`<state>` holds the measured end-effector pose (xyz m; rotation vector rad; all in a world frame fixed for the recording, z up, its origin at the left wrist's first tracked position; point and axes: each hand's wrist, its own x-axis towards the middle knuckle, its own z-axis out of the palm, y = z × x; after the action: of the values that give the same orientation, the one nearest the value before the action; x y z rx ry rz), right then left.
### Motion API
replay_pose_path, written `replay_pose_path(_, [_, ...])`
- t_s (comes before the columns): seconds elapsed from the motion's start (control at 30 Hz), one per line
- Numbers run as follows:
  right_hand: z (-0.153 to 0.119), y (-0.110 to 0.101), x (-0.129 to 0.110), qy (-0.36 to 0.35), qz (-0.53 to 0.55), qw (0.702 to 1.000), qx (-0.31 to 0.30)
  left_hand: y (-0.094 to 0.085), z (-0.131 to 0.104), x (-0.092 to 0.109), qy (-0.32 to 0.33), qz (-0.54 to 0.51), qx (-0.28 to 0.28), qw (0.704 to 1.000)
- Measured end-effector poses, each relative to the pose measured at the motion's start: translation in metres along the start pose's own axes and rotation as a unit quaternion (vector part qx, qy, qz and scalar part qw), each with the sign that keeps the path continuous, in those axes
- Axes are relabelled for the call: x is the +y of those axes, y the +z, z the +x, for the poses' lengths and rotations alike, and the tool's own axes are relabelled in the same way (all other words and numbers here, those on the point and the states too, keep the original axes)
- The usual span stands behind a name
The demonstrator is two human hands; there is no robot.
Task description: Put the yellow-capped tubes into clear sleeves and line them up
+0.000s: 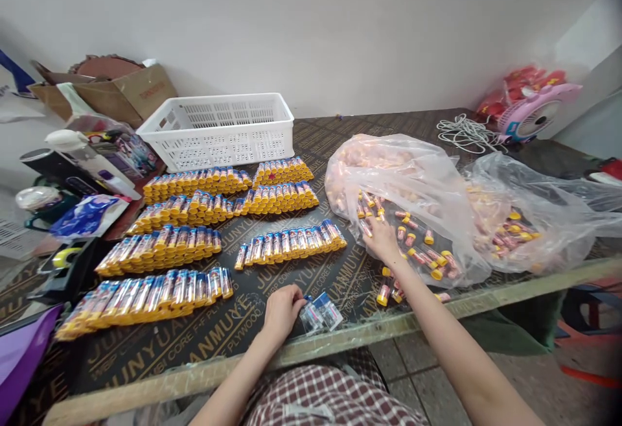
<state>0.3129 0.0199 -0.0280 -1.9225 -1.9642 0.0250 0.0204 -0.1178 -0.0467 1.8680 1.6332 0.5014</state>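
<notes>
My right hand [381, 241] reaches to the mouth of a clear plastic bag [403, 160]. Its fingers are closed round a small pink tube [365, 227] beside other loose yellow-capped tubes [411, 239]. Near the table's front edge rests my left hand [282, 312], its fingers curled and pressed at the edge of some small clear plastic sleeves [321, 312] with blue tops. Part of that grip is hidden behind the knuckles. Left of both hands, stacked rows of wrapped tubes [291, 242] with yellow ends and blue tops lie on the dark printed tabletop [253, 342].
A white slatted basket [218, 147] stands behind the rows. To the right are a second bag [515, 231] of tubes, a coiled cord [469, 133] and a pink fan [532, 115]. A tape dispenser [68, 270], bottles and a cardboard box [140, 95] crowd the left.
</notes>
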Motion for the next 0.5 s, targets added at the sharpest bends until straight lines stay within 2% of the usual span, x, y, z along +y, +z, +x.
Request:
replay_pose_path(0.13, [-0.006,-0.002,0.002,0.008,-0.007,1.000,0.006,-0.003,-0.001,0.001,0.002,-0.039,0.027,0.999])
replay_pose_path(0.23, [-0.013,0.000,0.003,-0.006,-0.004,1.000,0.001,-0.004,0.000,0.001,-0.031,-0.134,0.020,0.990])
replay_pose_path(0.3, [-0.017,0.002,0.003,-0.018,-0.007,1.000,-0.003,-0.004,0.002,0.002,-0.056,-0.238,0.005,0.970])
replay_pose_path(0.4, [-0.021,0.000,0.000,-0.023,-0.005,1.000,0.003,-0.004,0.006,0.004,-0.100,-0.379,-0.010,0.920])
replay_pose_path(0.5, [-0.026,-0.012,-0.005,-0.010,0.012,0.999,0.028,-0.008,0.009,0.007,-0.133,-0.462,0.007,0.877])
